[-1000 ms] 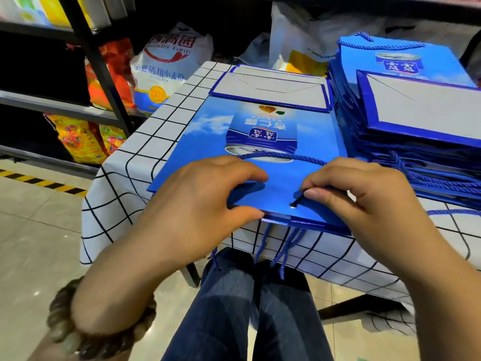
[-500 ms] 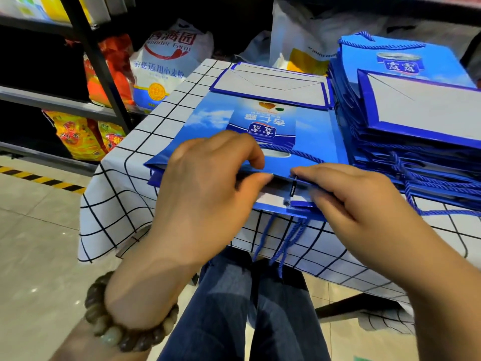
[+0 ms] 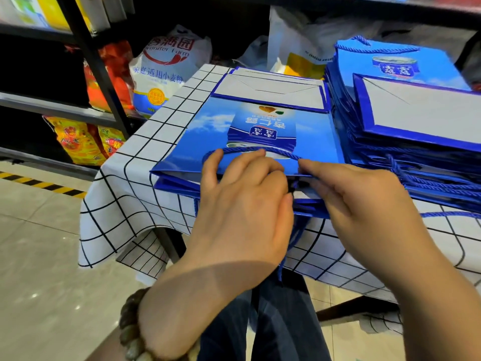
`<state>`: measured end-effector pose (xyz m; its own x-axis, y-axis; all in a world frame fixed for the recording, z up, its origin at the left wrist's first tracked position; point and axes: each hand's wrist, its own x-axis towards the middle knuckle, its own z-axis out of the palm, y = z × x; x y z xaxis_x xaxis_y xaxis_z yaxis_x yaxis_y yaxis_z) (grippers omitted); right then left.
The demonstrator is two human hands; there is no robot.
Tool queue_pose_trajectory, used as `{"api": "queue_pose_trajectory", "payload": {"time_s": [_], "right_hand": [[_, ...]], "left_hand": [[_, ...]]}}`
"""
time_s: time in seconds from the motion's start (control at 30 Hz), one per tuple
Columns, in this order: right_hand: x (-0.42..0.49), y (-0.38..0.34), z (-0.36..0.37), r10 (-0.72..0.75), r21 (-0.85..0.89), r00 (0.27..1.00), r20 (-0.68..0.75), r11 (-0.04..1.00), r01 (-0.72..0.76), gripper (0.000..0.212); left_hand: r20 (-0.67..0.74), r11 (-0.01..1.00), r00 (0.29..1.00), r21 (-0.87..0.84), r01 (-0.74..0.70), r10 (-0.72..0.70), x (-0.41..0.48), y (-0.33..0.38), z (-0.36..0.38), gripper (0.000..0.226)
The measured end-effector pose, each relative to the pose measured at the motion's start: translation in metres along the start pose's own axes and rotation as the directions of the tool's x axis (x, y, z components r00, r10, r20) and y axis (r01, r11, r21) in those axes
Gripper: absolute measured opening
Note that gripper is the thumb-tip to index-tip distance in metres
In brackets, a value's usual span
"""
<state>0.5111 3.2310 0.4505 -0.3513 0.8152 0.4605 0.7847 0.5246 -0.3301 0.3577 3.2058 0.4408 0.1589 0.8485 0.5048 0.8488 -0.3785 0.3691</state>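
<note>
Bag flat at table's near edge, mouth toward person. Left hand grips mouth edge; right hand pinches it alongside, cord hanging between them.

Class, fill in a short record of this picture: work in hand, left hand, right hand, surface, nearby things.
Work in hand: flat blue paper bag with its cord handle lying across it
Left hand: grips the bag's near edge
Right hand: pinches the same edge, close beside the left
Surface: table under a checked cloth
Nearby: stack of bags to the right; flour sack on the shelf behind
</note>
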Motion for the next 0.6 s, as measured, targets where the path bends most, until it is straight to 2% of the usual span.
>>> {"api": "queue_pose_trajectory", "payload": {"time_s": [0.13, 0.23, 0.3, 0.4, 0.43, 0.6], "right_hand": [[-0.002, -0.001, -0.002, 0.038, 0.039, 0.998, 0.044, 0.998, -0.040, 0.036], [-0.002, -0.001, -0.007, 0.066, 0.160, 0.991, 0.117, 0.984, -0.084, 0.034], [0.001, 0.000, -0.007, 0.079, 0.221, 0.983, 0.164, 0.968, -0.115, 0.034], [0.003, 0.000, -0.002, 0.070, 0.146, 0.976, 0.206, 0.984, -0.101, 0.018], [0.004, 0.000, -0.001, 0.085, 0.150, 0.977, 0.197, 0.982, -0.116, 0.010], [0.005, 0.004, 0.003, 0.218, 0.220, 0.976, 0.016, 0.951, -0.216, 0.015]], "left_hand": [[-0.016, 0.999, 1.000, -0.030, -0.011, 0.011, -0.004, -0.010, -0.001, 0.018], [-0.062, 0.996, 0.997, -0.086, 0.028, -0.033, -0.004, -0.018, -0.002, 0.013], [-0.045, 0.993, 0.998, -0.109, 0.033, -0.038, -0.003, -0.021, -0.001, 0.013], [0.018, 0.992, 1.000, -0.127, 0.017, -0.015, -0.003, -0.022, 0.002, 0.014], [0.040, 0.993, 0.999, -0.119, 0.001, 0.004, -0.003, -0.022, 0.003, 0.018], [0.089, 0.998, 0.994, 0.009, -0.069, 0.068, -0.002, -0.022, 0.004, 0.042]]}}
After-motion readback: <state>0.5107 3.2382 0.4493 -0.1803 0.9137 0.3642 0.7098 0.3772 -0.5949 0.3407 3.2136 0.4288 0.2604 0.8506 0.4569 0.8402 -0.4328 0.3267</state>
